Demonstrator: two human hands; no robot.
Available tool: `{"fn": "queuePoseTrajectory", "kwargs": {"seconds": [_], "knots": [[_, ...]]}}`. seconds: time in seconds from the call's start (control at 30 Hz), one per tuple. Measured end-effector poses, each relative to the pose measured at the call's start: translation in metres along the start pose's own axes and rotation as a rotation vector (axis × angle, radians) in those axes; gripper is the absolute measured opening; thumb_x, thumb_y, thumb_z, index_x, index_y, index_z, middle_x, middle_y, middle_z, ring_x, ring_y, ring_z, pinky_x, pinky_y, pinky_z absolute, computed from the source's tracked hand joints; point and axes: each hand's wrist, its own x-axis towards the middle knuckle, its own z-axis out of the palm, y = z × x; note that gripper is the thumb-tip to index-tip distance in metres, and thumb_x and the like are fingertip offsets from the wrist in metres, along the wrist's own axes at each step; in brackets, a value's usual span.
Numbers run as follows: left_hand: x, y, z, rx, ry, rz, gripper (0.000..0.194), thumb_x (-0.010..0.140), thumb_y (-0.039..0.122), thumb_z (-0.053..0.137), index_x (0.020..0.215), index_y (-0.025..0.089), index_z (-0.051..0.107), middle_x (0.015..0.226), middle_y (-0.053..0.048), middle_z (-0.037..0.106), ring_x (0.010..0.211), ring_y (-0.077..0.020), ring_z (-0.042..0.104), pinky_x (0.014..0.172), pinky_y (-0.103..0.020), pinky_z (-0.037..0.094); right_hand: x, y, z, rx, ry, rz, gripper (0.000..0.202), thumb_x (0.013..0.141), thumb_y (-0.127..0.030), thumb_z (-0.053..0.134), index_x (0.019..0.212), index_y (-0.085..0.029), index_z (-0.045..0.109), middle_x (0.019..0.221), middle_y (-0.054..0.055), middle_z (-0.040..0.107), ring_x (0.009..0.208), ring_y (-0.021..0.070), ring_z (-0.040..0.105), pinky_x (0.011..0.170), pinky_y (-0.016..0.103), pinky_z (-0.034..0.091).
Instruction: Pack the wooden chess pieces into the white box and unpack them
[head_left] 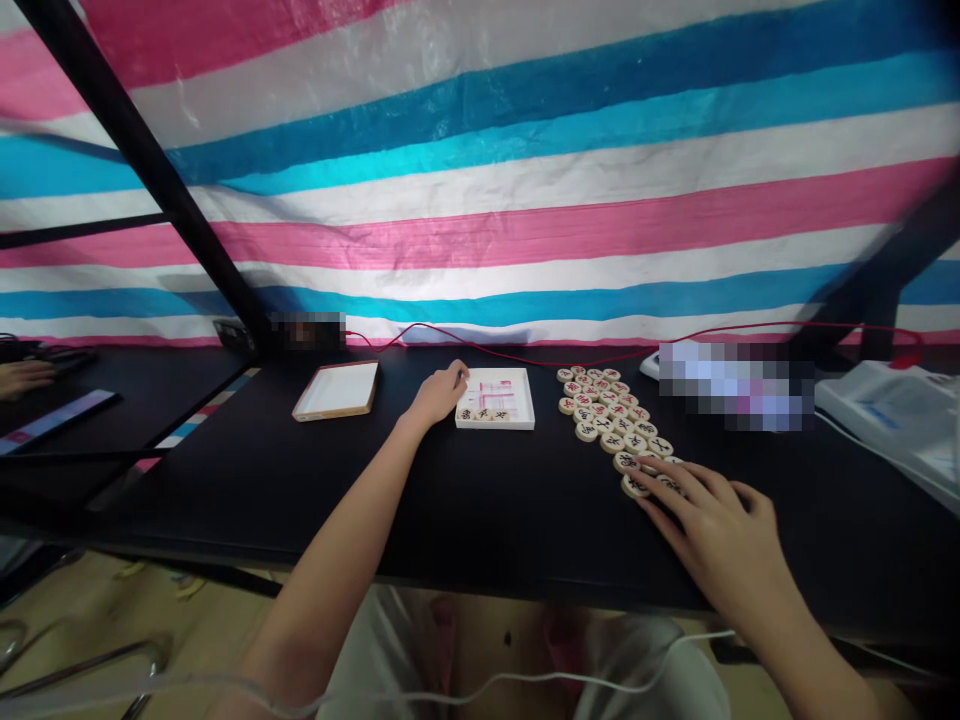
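Note:
My left hand (441, 395) has its fingers curled against the left wall of a white open box (525, 423). In the box lie a few xiangqi pieces (482, 414) in a row along the near side, over a sheet printed with pink lines. To the right, a staggered block of xiangqi pieces (615, 426) lies flat on the table, red characters at the far end and black ones nearer. My right hand (712, 520) rests over the near end of this block, fingers stretched and apart. It partly hides several pieces there.
A box lid (337, 390) lies inside up at the left on the black table (495, 520). A red cable (480, 345) runs along the back. At right are a blurred-out device (731, 385) and a clear plastic bag (892, 410). Another person's hand (26, 377) shows far left.

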Motion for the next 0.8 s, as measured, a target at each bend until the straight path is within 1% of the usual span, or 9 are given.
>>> {"fn": "queuePoseTrajectory", "kwargs": {"seconds": [0.13, 0.3, 0.37, 0.47, 0.53, 0.63, 0.8], "knots": [[-0.0002, 0.0004, -0.0004, 0.001, 0.002, 0.0, 0.021, 0.086, 0.023, 0.036, 0.102, 0.021, 0.05, 0.078, -0.004, 0.063, 0.071, -0.0189, 0.059, 0.063, -0.026, 0.039, 0.0018, 0.0008, -0.0041, -0.018, -0.001, -0.023, 0.034, 0.093, -0.035, 0.033, 0.111, -0.029, 0.061, 0.11, 0.002, 0.063, 0.098, 0.0242, 0.053, 0.076, 0.041, 0.03], [-0.0014, 0.0028, -0.0032, 0.003, -0.007, -0.003, 0.022, 0.085, 0.022, 0.036, 0.101, 0.021, 0.051, 0.079, -0.004, 0.063, 0.071, -0.0188, 0.058, 0.062, -0.026, 0.038, 0.0021, -0.0031, -0.0047, 0.069, -0.011, -0.082, 0.032, 0.094, -0.035, 0.032, 0.104, -0.034, 0.062, 0.107, -0.002, 0.064, 0.094, 0.0198, 0.055, 0.076, 0.039, 0.029], [-0.0016, 0.0034, -0.0038, 0.009, -0.01, -0.006, 0.022, 0.085, 0.022, 0.036, 0.101, 0.02, 0.051, 0.079, -0.004, 0.063, 0.071, -0.0188, 0.058, 0.062, -0.026, 0.038, 0.0008, -0.0043, -0.0039, 0.096, -0.018, -0.099, 0.03, 0.093, -0.034, 0.034, 0.106, -0.034, 0.061, 0.108, -0.001, 0.064, 0.094, 0.0187, 0.056, 0.076, 0.037, 0.029], [-0.0013, 0.0031, -0.0035, 0.015, -0.016, -0.005, 0.022, 0.085, 0.022, 0.036, 0.101, 0.021, 0.051, 0.079, -0.004, 0.063, 0.071, -0.0189, 0.058, 0.062, -0.026, 0.038, -0.0011, -0.0045, -0.0031, 0.103, -0.006, -0.071, 0.031, 0.092, -0.032, 0.036, 0.116, -0.029, 0.057, 0.108, 0.002, 0.064, 0.094, 0.0187, 0.056, 0.074, 0.036, 0.03], [-0.0011, 0.0023, -0.0028, 0.013, -0.014, -0.005, 0.022, 0.085, 0.023, 0.036, 0.101, 0.021, 0.051, 0.079, -0.004, 0.063, 0.071, -0.0189, 0.058, 0.061, -0.026, 0.037, -0.0021, -0.0042, -0.0036, 0.083, 0.004, -0.04, 0.031, 0.092, -0.033, 0.037, 0.116, -0.027, 0.056, 0.107, 0.002, 0.064, 0.092, 0.0196, 0.056, 0.071, 0.036, 0.03], [-0.001, 0.0012, -0.0019, 0.007, -0.009, -0.006, 0.021, 0.085, 0.023, 0.036, 0.1, 0.021, 0.052, 0.078, -0.004, 0.062, 0.07, -0.0187, 0.058, 0.061, -0.026, 0.037, -0.0036, -0.0042, -0.0046, 0.051, 0.006, -0.008, 0.03, 0.092, -0.034, 0.038, 0.113, -0.027, 0.058, 0.106, 0.002, 0.064, 0.091, 0.0208, 0.056, 0.071, 0.037, 0.029], [-0.0007, 0.0001, -0.0012, -0.003, 0.0, 0.004, 0.021, 0.086, 0.024, 0.036, 0.099, 0.021, 0.052, 0.076, -0.003, 0.062, 0.069, -0.0185, 0.058, 0.061, -0.026, 0.037, -0.0066, -0.0035, -0.0025, 0.067, -0.013, 0.022, 0.032, 0.092, -0.034, 0.038, 0.118, -0.028, 0.055, 0.106, 0.003, 0.063, 0.094, 0.0205, 0.055, 0.072, 0.037, 0.029]]}}
